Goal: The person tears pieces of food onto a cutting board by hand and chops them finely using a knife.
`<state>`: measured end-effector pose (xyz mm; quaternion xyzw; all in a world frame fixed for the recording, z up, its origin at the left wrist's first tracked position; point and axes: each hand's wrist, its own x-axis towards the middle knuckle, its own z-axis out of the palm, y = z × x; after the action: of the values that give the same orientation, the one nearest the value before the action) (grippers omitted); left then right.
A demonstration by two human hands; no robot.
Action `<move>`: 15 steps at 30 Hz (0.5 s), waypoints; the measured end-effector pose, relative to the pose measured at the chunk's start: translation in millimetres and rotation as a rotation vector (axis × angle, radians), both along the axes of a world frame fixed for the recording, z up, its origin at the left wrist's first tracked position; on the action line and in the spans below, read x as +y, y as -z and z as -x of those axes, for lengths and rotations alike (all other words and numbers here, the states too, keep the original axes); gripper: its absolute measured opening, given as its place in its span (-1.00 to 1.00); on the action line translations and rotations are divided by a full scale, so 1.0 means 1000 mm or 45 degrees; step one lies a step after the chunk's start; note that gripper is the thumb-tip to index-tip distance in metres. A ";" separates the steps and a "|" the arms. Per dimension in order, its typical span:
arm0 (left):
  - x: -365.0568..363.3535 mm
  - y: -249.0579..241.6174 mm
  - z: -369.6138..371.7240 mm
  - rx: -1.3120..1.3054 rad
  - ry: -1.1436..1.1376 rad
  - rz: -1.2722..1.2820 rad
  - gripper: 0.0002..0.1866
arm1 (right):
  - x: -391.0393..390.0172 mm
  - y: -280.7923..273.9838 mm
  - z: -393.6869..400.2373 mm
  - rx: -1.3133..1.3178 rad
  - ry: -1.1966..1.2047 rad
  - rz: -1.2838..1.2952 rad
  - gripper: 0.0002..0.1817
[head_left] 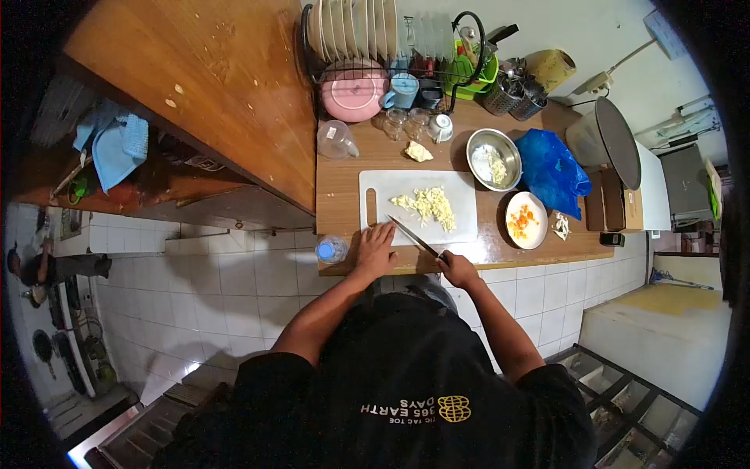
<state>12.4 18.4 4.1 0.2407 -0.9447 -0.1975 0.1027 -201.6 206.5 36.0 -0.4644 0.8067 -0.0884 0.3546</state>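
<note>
My right hand [458, 270] grips a knife [414, 237] by its handle, the blade slanting up and left over the near part of a white cutting board [461, 230]. My left hand [376, 252] lies flat with its fingers stretched out at the board's near left edge, close to the knife tip. Chopped pale yellow pieces [428, 206], which look like cabbage, lie in a loose heap on the board, beyond the blade. Neither hand touches them.
A steel bowl [508, 159] with pale pieces, a plate [531, 241] with orange pieces and a blue plastic bag [551, 166] stand on the right. Near my left hand is a blue-capped bottle [331, 249]. A dish rack [351, 62] stands behind; another person [58, 270] is far left.
</note>
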 end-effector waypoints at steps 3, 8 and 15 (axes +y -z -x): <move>-0.004 -0.005 0.000 -0.031 0.041 -0.044 -0.18 | -0.001 0.002 0.001 -0.034 -0.019 0.035 -0.55; -0.007 -0.010 0.006 -0.089 0.047 -0.041 -0.21 | -0.003 0.010 -0.007 0.061 0.003 0.034 -0.57; -0.006 -0.012 0.004 -0.157 0.079 -0.023 -0.19 | 0.006 0.012 -0.021 0.095 0.100 -0.004 -0.60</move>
<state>8.1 12.9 16.6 0.2240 -0.9544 -0.1939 0.0361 -180.8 212.6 23.7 -0.4349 0.8371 -0.0834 0.3213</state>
